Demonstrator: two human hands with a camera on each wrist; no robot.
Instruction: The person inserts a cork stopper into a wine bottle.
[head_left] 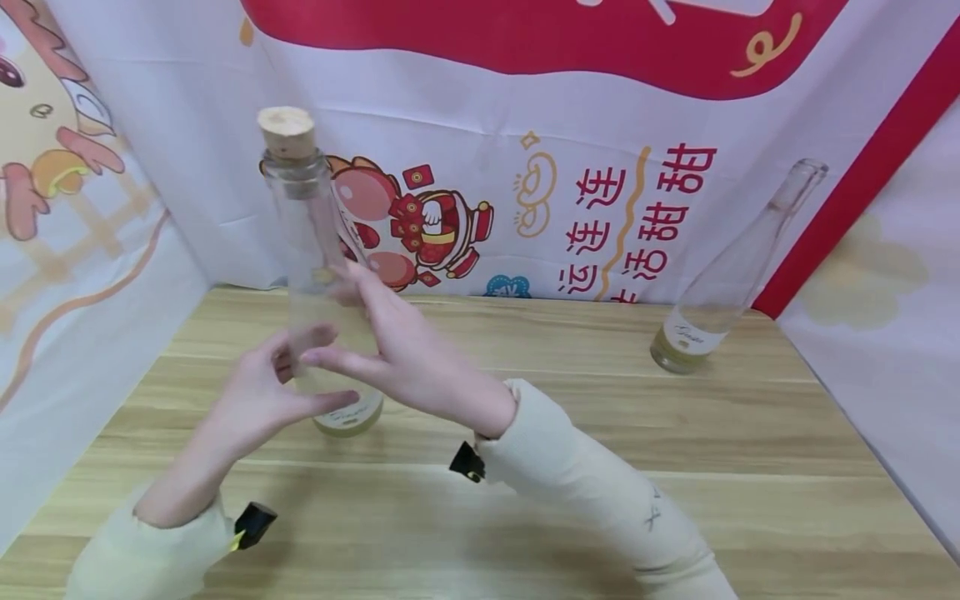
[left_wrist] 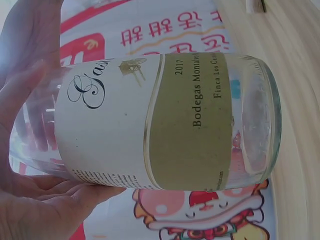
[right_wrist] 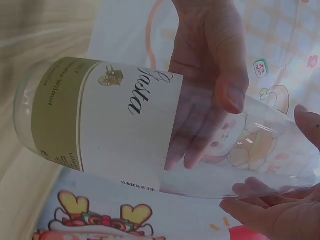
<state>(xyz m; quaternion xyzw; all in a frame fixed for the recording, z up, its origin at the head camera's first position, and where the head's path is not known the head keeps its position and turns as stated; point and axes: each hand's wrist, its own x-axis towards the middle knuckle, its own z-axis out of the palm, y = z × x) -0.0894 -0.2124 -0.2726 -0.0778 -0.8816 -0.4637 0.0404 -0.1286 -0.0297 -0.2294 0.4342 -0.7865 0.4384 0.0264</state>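
A tall clear glass bottle (head_left: pixel 307 242) with a cork stopper (head_left: pixel 287 132) in its mouth stands roughly upright at the left. Its white-and-olive label (left_wrist: pixel 110 125) fills the middle of the left wrist view. My left hand (head_left: pixel 251 396) grips the lower part of the body, thumb on the near side and fingers passing behind the glass. Higher up, my right hand (head_left: pixel 420 337) curls round the same bottle from the right. In the right wrist view the left fingers show through the glass beside the label. Whether the base touches the table cannot be made out.
A second clear bottle (head_left: pixel 708 300), uncorked and with a similar label, stands at the right rear of the wood-grain table (head_left: pixel 562 467). Printed white cloth (head_left: pixel 480 108) hangs behind the table and along its sides. A black clip-like piece hangs at each cuff.
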